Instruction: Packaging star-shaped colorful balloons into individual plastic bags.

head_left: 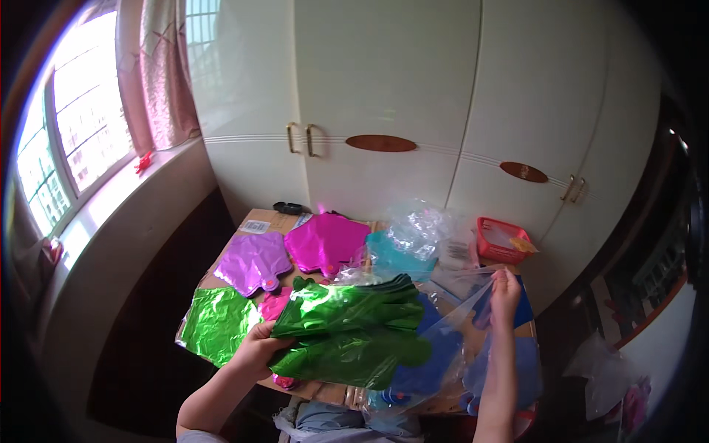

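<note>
My left hand [260, 348] is closed on the left edge of a stack of shiny green foil balloons [347, 317], flat and uninflated. A clear plastic bag [459, 306] stretches from the stack up to the right. My right hand [505, 295] pinches the upper right part of this bag. Thin film seems to lie over part of the stack; how much of it is inside the bag, I cannot tell. Under the bag, blue flat foil pieces [432, 351] show through. Beside my left hand lies a lighter green foil sheet [220, 323].
On the cardboard-topped table lie a purple foil balloon [253, 260], a magenta one [325, 242] and a teal piece [399, 260] under crumpled clear plastic [419, 227]. A red basket [502, 240] stands at the back right, a black object [290, 208] at the back left. White cabinets [384, 74] rise behind.
</note>
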`<state>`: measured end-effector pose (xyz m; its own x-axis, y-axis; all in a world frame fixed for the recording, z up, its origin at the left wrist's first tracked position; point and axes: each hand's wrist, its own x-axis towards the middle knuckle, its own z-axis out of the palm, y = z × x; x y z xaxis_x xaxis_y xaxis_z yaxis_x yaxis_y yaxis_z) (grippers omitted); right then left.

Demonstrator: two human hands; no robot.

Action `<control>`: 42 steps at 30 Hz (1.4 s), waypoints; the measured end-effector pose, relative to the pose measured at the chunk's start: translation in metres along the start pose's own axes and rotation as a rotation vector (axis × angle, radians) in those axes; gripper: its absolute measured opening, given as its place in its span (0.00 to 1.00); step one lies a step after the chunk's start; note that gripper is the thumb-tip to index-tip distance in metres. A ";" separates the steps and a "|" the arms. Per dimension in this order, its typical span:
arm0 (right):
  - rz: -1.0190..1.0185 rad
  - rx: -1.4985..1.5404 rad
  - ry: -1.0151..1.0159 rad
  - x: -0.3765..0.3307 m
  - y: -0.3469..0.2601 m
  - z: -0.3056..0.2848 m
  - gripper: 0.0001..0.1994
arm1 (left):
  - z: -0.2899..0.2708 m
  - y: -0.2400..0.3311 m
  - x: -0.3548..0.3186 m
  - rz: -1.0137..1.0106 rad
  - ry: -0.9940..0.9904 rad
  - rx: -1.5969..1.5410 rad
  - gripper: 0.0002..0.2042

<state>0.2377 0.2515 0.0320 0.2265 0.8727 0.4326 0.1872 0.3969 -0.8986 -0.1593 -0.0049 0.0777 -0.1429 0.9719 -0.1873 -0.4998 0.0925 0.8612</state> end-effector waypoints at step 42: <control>-1.541 0.033 -0.702 -0.217 -0.172 0.245 0.14 | -0.161 0.005 -0.140 0.368 0.434 -0.403 0.12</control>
<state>-0.0780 0.0633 0.0746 -0.5729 -0.3571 0.7378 -0.2076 0.9340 0.2908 -0.2789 -0.1751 0.0320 -0.6505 0.7423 -0.1609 -0.6192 -0.3956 0.6783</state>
